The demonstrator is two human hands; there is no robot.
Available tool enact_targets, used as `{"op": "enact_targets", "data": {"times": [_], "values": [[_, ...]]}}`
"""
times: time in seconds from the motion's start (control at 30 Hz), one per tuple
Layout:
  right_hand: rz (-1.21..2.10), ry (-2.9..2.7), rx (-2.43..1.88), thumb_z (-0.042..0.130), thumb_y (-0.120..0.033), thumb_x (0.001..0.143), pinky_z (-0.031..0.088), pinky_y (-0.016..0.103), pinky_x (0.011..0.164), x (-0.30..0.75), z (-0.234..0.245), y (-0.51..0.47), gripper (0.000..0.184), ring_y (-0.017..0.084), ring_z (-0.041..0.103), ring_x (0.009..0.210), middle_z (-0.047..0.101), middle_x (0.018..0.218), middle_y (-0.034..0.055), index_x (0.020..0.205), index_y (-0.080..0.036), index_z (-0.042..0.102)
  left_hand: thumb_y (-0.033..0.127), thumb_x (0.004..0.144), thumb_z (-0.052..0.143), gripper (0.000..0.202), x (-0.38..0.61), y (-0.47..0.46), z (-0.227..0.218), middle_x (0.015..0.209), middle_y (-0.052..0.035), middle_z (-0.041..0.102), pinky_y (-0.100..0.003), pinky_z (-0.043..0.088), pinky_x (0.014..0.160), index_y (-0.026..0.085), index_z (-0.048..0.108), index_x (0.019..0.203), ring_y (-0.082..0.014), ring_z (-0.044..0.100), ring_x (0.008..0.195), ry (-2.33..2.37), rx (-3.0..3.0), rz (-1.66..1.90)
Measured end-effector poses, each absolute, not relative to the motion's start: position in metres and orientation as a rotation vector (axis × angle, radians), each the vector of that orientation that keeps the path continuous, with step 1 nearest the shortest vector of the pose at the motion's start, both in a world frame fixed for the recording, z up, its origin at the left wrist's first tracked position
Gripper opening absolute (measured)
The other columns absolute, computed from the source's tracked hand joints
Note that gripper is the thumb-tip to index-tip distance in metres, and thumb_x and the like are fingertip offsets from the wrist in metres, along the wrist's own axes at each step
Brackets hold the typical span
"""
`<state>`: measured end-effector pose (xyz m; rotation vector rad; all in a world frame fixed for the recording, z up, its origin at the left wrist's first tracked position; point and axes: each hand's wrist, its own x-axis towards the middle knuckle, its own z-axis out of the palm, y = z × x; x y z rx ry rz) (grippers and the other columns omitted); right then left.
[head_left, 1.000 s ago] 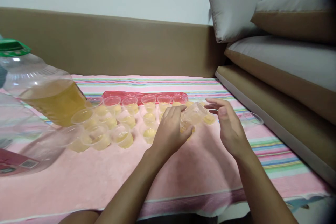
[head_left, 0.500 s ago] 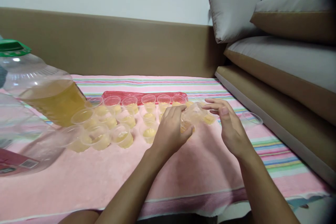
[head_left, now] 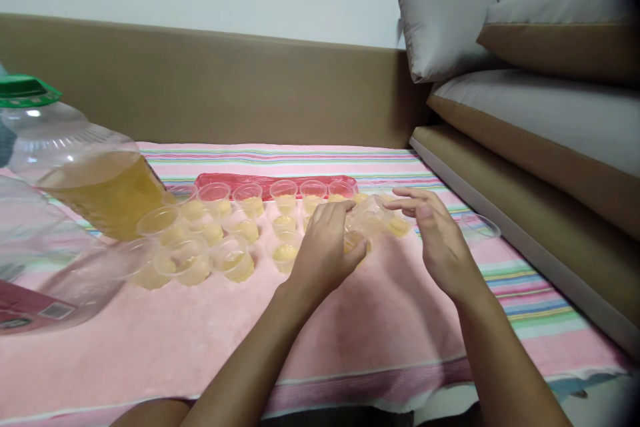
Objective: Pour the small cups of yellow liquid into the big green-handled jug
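Note:
My left hand (head_left: 327,243) curls its fingers round a small clear plastic cup (head_left: 369,217) tipped on its side, with a cup of yellow liquid (head_left: 356,239) just under it. My right hand (head_left: 436,240) hovers beside the tipped cup with fingers stretched out and apart, its fingertips close to the cup's rim. Several small clear cups (head_left: 233,257) holding yellow liquid stand in rows on the pink striped cloth (head_left: 380,320), to the left of my hands.
A large clear jug (head_left: 85,173) with a green cap and yellow liquid leans at the left. A red flat strip (head_left: 220,180) lies behind the cups. One empty cup (head_left: 479,225) stands at the right near stacked cushions (head_left: 540,113). A padded wall runs along the back.
My right hand has drifted slightly left and closer to the tipped cup. My left hand and the cups stay where they were.

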<state>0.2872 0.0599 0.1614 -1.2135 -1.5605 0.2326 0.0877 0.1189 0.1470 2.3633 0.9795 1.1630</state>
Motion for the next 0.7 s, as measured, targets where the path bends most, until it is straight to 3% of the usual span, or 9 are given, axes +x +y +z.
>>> {"op": "enact_targets", "data": {"times": [0.07,0.2,0.33,0.5,0.7], "values": [[0.252,-1.589,-1.218,0.055,-0.056,0.114,0.048,0.051,0.11,0.288,0.161,0.059,0.036,0.028,0.059,0.129,0.059,0.142,0.0063,0.138,-0.03,0.062,0.017,0.086,0.075,0.048,0.087,0.119,0.148,0.128,-0.0149,0.07,-0.052,0.056,0.106,0.014,0.056,0.13,-0.034,0.063,0.123,0.977,2.392,1.167],[0.188,-1.705,-1.211,0.081,-0.048,0.098,0.049,0.051,0.112,0.29,0.168,0.054,0.072,0.03,0.057,0.133,0.05,0.154,0.0067,0.157,-0.034,0.043,0.014,0.091,0.067,0.045,0.087,0.117,0.152,0.13,-0.0163,0.069,-0.054,0.054,0.107,0.013,0.054,0.134,-0.0353,0.062,0.124,0.936,2.494,1.151],[-0.045,-1.954,-1.256,0.074,-0.046,0.102,0.042,0.055,0.115,0.293,0.177,0.049,0.057,0.033,0.05,0.138,0.053,0.15,0.0058,0.152,-0.034,0.05,0.008,0.094,0.059,0.049,0.086,0.115,0.155,0.137,-0.0168,0.067,-0.06,0.047,0.115,0.014,0.049,0.142,-0.0361,0.058,0.13,0.859,2.63,1.102],[-0.204,-2.076,-1.319,0.066,-0.045,0.106,0.038,0.058,0.105,0.289,0.177,0.049,0.034,0.036,0.054,0.129,0.061,0.138,0.0069,0.136,-0.032,0.058,0.006,0.097,0.053,0.057,0.087,0.115,0.151,0.144,-0.0144,0.065,-0.063,0.038,0.124,0.017,0.039,0.152,-0.0342,0.052,0.141,0.805,2.782,1.054],[-0.142,-2.065,-1.357,0.062,-0.036,0.105,0.035,0.05,0.1,0.284,0.173,0.049,0.031,0.031,0.06,0.124,0.064,0.132,0.003,0.135,-0.031,0.053,-0.004,0.093,0.048,0.067,0.086,0.115,0.148,0.149,-0.0129,0.061,-0.058,0.038,0.128,0.019,0.035,0.155,-0.0304,0.044,0.151,0.78,2.841,1.089]]}}
